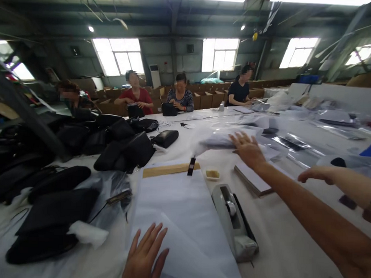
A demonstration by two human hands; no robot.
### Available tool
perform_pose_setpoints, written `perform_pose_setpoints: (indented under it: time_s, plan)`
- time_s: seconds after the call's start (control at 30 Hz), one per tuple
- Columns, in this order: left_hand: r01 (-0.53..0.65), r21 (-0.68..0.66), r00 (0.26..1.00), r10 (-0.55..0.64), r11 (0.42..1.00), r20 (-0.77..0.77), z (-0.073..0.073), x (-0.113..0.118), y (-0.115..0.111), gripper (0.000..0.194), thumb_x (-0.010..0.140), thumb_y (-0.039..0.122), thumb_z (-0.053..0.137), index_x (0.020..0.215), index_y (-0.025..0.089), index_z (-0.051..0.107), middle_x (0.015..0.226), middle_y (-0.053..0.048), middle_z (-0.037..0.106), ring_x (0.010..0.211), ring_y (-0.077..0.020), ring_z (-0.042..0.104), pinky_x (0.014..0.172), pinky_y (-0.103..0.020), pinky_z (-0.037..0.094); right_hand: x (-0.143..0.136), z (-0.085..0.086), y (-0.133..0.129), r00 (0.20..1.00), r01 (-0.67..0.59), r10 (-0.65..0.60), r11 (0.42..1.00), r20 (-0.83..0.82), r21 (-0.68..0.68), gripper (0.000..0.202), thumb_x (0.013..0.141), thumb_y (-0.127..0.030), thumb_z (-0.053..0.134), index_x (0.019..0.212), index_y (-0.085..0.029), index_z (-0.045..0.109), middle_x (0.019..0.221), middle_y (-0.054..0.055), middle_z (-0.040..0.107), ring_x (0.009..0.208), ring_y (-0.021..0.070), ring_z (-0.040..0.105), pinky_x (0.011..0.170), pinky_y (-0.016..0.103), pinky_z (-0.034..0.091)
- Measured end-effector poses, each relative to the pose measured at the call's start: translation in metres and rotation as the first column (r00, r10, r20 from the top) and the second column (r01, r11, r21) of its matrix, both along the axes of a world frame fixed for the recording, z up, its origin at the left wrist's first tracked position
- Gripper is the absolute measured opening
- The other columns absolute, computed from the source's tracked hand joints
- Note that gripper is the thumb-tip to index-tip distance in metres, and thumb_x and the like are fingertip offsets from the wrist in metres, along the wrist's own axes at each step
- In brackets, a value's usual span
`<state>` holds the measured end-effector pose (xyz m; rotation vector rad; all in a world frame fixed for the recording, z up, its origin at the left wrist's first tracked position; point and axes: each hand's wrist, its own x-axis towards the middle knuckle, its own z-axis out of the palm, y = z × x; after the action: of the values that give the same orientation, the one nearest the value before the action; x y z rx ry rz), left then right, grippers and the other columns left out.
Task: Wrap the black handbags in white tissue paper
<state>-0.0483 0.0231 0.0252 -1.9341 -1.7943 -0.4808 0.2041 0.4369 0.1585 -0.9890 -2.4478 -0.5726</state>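
My left hand is at the near edge of a stack of flat white bags or sheets, its fingers stretched out over the left side. My right hand reaches forward, fingers extended, over the right end of a plastic-wrapped packet; whether it presses on it I cannot tell. Along the stack's far end runs a tan strip, with a small black tag at its right. A grey tape dispenser stands right of the stack, and a small dish lies beyond it.
Black bags are heaped on the left. A pad of white sheets lies below my right forearm. Another person's hand comes in from the right. Plastic-wrapped packets cover the far right. Several people sit across the table.
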Motion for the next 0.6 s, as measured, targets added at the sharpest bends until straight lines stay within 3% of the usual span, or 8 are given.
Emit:
perform_pose_setpoints:
  time_s: [0.03,0.1,0.2,0.27,0.33,0.4,0.47,0.6]
  plan:
    - [0.006,-0.053,1.0,-0.005,0.999,0.017,-0.002,0.002,-0.002,0.051,0.094,0.029,0.055,0.143,0.022,0.045,0.137,-0.004,0.06,0.127,-0.0206,0.056,0.118,-0.04,0.032,0.0,-0.002,0.004,0.999,0.055,-0.055,0.998,0.0,0.006,0.058,0.087,-0.014,0.059,0.143,-0.012,0.044,0.15,0.022,0.042,0.141,0.0378,0.035,0.108,0.063,0.033]
    - [0.011,-0.157,0.997,0.002,0.988,0.079,-0.005,0.008,-0.007,0.046,0.095,0.033,0.055,0.14,0.023,0.049,0.133,-0.004,0.064,0.123,-0.0215,0.059,0.111,-0.042,0.043,-0.004,-0.01,-0.007,0.999,0.023,-0.021,0.999,0.048,-0.026,0.052,0.086,-0.016,0.061,0.137,-0.013,0.052,0.149,0.021,0.044,0.141,0.0382,0.034,0.108,0.062,0.033]
    - [-0.039,-0.257,0.972,0.096,0.966,0.216,-0.006,0.015,-0.009,0.043,0.097,0.036,0.051,0.139,0.026,0.05,0.135,-0.005,0.062,0.125,-0.0235,0.058,0.107,-0.047,0.047,-0.02,-0.034,-0.063,0.966,-0.223,0.249,0.941,0.074,-0.255,0.035,0.091,-0.019,0.055,0.124,-0.016,0.064,0.136,0.016,0.059,0.13,0.0312,0.05,0.106,0.049,0.042]
    - [-0.089,-0.292,0.926,0.188,0.952,0.329,-0.007,0.019,-0.007,0.045,0.098,0.036,0.048,0.142,0.027,0.047,0.144,-0.007,0.054,0.132,-0.0244,0.051,0.108,-0.048,0.045,-0.032,-0.052,-0.114,0.922,-0.352,0.386,0.8,-0.032,-0.486,0.036,0.094,-0.027,0.052,0.127,-0.017,0.063,0.13,0.014,0.064,0.12,0.0271,0.059,0.101,0.041,0.048]
    - [-0.138,-0.331,0.848,0.284,0.934,0.448,-0.008,0.021,-0.004,0.049,0.098,0.04,0.045,0.145,0.027,0.042,0.152,-0.009,0.043,0.138,-0.0252,0.044,0.109,-0.047,0.044,-0.041,-0.069,-0.165,0.897,-0.39,0.421,0.614,-0.133,-0.686,0.044,0.095,-0.036,0.053,0.134,-0.017,0.057,0.128,0.013,0.065,0.112,0.0256,0.064,0.099,0.039,0.049]
    - [-0.166,-0.39,0.74,0.376,0.906,0.557,-0.012,0.019,-0.002,0.053,0.099,0.045,0.042,0.148,0.027,0.038,0.158,-0.01,0.032,0.14,-0.026,0.039,0.109,-0.046,0.043,-0.047,-0.083,-0.206,0.907,-0.353,0.378,0.442,-0.185,-0.824,0.055,0.092,-0.043,0.057,0.141,-0.018,0.05,0.127,0.013,0.066,0.105,0.0249,0.066,0.095,0.038,0.051]
    - [-0.161,-0.44,0.623,0.437,0.884,0.649,-0.016,0.016,-0.001,0.057,0.098,0.051,0.037,0.15,0.026,0.034,0.16,-0.009,0.027,0.143,-0.026,0.034,0.111,-0.047,0.04,-0.05,-0.096,-0.233,0.937,-0.296,0.283,0.318,-0.208,-0.901,0.061,0.089,-0.046,0.059,0.143,-0.019,0.048,0.121,0.012,0.069,0.095,0.0233,0.068,0.091,0.037,0.052]
    - [-0.108,-0.45,0.388,0.454,0.887,0.802,-0.019,0.006,-0.005,0.069,0.095,0.063,0.031,0.151,0.024,0.032,0.159,-0.007,0.032,0.146,-0.0246,0.029,0.114,-0.042,0.036,-0.051,-0.111,-0.262,0.943,-0.319,0.129,0.083,-0.307,-0.944,0.062,0.085,-0.041,0.063,0.14,-0.018,0.051,0.105,0.008,0.074,0.082,0.0188,0.068,0.079,0.03,0.053]
